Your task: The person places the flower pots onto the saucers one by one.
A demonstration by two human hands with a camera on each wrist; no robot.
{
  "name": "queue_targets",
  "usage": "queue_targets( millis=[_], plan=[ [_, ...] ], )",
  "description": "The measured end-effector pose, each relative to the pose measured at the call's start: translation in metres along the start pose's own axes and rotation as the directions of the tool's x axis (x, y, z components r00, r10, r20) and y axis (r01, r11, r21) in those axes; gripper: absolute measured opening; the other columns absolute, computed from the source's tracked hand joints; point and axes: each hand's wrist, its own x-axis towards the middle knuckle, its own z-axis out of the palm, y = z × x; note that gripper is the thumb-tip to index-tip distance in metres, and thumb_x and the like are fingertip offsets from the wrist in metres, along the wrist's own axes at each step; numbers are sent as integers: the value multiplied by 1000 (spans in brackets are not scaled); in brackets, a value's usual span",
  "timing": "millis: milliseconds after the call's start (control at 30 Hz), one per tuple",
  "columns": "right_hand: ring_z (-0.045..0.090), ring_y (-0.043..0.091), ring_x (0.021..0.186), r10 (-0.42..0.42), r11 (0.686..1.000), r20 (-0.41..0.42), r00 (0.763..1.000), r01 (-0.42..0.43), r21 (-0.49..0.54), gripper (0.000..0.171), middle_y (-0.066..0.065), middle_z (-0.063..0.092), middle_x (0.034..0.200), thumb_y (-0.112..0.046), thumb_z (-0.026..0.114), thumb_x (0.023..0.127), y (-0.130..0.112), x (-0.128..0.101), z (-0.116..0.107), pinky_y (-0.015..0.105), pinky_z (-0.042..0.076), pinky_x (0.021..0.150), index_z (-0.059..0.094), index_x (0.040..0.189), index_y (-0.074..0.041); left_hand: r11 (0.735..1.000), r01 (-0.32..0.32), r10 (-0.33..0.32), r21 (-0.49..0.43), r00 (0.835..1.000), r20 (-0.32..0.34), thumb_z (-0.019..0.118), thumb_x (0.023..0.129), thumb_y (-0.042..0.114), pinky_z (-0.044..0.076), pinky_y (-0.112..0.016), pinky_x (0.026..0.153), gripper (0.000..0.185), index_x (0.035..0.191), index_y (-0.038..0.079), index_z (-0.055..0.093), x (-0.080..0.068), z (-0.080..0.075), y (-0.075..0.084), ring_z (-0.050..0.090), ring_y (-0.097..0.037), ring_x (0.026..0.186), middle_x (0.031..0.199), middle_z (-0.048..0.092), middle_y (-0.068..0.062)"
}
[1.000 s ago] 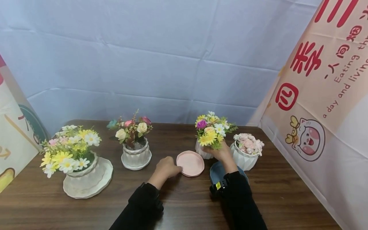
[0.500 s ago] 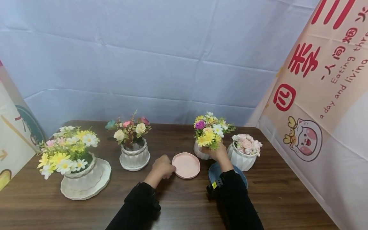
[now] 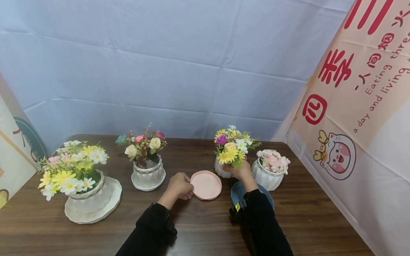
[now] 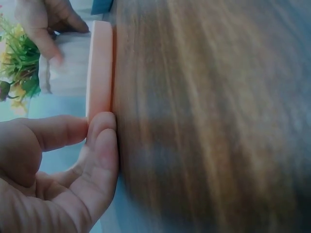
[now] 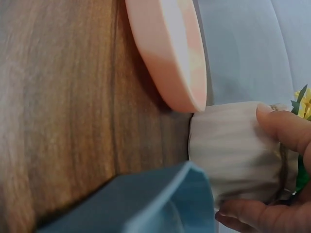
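My left hand pinches the near-left rim of a shallow pink saucer. In the left wrist view, the thumb is above and the curled fingers below the edge of the pink saucer, which lies just over the wood. My right hand grips a small white ribbed flowerpot with yellow, white and purple flowers. Close up in the right wrist view, thumb and fingers hold the flowerpot near its rim on opposite sides. A blue saucer lies partly hidden under my right wrist.
A white pot of pale pink flowers stands right of my right hand. Leftward are a rose pot on a white saucer and a daisy pot on larger white plates. All rest on the dark wooden table, with cloth behind.
The pink saucer has slid slightly left, away from the held flowerpot, with my left hand on its rim. My right hand keeps its grip on the pot. The head view has shifted a little.
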Motion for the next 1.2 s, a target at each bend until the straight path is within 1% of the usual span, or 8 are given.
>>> queue_targets(
  millis=[100, 300, 533, 733, 867, 1000, 1200],
  plan=[
    [40, 40, 121, -7, 1000, 0, 1000, 7, -1, 66, 23, 41, 135, -27, 70, 82, -1, 0, 0, 54, 36, 94, 42, 136, -1, 1000, -7, 7, -6, 1000, -9, 58, 75, -5, 51, -28, 44, 11, 84, -3, 53, 1, 1, -1, 60, -16, 46, 56, 61, -8],
    [43, 40, 118, -23, 999, -11, 1000, 22, -27, 62, 23, 45, 132, -25, 69, 82, -3, -1, 2, 54, 37, 93, 45, 134, 0, 999, -53, 52, -5, 998, -34, 58, 78, -2, 52, -27, 44, 8, 82, -1, 52, 3, 1, -1, 59, -15, 45, 55, 61, -7],
    [47, 38, 114, -38, 998, -14, 999, 38, -42, 57, 22, 49, 128, -22, 68, 82, -1, 1, 3, 52, 40, 90, 48, 131, 0, 996, -92, 91, -10, 995, -45, 59, 77, -1, 51, -27, 44, 8, 82, -2, 53, -1, 1, 7, 60, -16, 46, 55, 61, -8],
    [48, 37, 115, -95, 994, 19, 995, 96, -59, 51, 20, 49, 128, -20, 65, 85, -1, 1, 2, 51, 41, 89, 49, 130, 0, 996, -92, 91, -12, 995, -42, 58, 77, -2, 50, -27, 42, 8, 83, -3, 53, -5, 0, 11, 60, -17, 46, 55, 61, -9],
    [48, 37, 115, -94, 994, 21, 995, 95, -55, 51, 20, 49, 128, -21, 65, 85, 0, 0, 1, 51, 41, 89, 49, 130, 0, 996, -85, 84, -26, 996, -36, 58, 78, -2, 51, -27, 43, 8, 84, -4, 53, -4, -1, 10, 61, -17, 46, 56, 61, -10],
    [48, 37, 115, -104, 994, 26, 994, 105, -41, 51, 21, 50, 128, -21, 65, 86, 1, -1, 1, 51, 41, 90, 50, 129, 0, 996, -76, 75, -40, 996, -45, 57, 78, -2, 51, -27, 44, 8, 85, -4, 53, -3, -3, 8, 61, -18, 47, 56, 61, -11],
    [48, 39, 114, -123, 992, 38, 992, 124, -25, 51, 23, 49, 127, -23, 65, 86, 4, -2, 1, 51, 41, 90, 50, 128, 3, 998, -58, 58, -5, 996, -74, 57, 78, -1, 51, -26, 43, 7, 83, -3, 52, -2, -8, 4, 61, -17, 46, 56, 61, -9]
  ],
)
